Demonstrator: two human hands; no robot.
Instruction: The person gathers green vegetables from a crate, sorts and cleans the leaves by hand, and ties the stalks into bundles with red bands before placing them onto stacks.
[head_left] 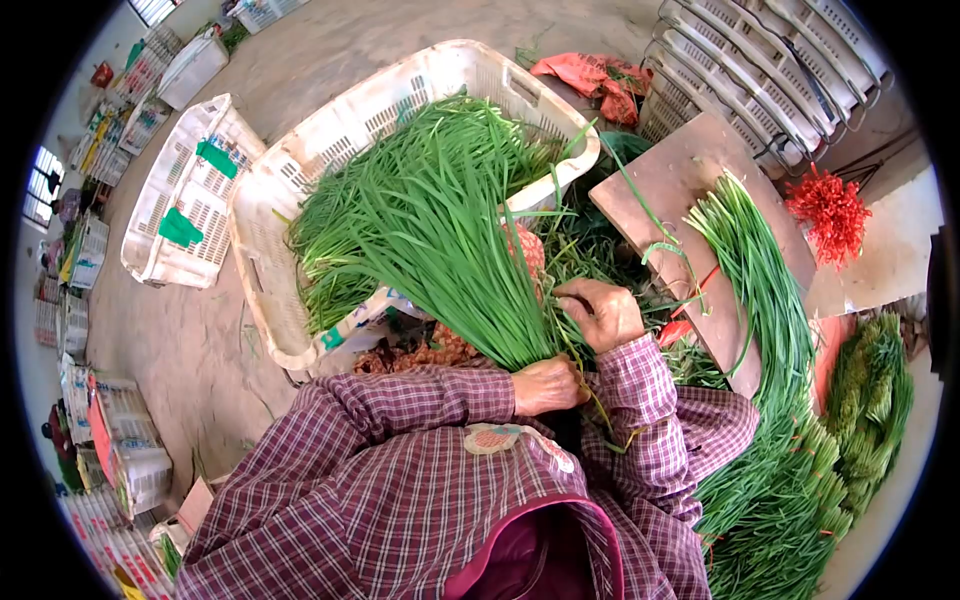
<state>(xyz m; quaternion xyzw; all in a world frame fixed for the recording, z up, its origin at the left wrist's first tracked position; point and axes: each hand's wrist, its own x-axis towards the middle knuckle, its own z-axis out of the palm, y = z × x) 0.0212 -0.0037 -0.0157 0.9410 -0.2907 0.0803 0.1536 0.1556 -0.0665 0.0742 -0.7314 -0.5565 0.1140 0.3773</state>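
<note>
My left hand (548,385) is closed around the base of a big bunch of green garlic chives (450,260). The long leaves fan up and left over a white plastic crate (285,160), which has more chives inside. Just above and right of it, my right hand (602,313) is closed with fingers pinched beside the bunch's edge. What they pinch is too small to make out. Thin yellowish leaves hang between my hands. To the right, another chive bundle (755,250) lies over a brown board (690,170).
A bundle of red ties (830,215) hangs at the board's right. Tied chive bundles (780,500) are piled at lower right. Loose trimmings (590,240) lie below the board. Stacked white crates (740,80) stand at upper right, and another crate (190,190) sits on the floor at left.
</note>
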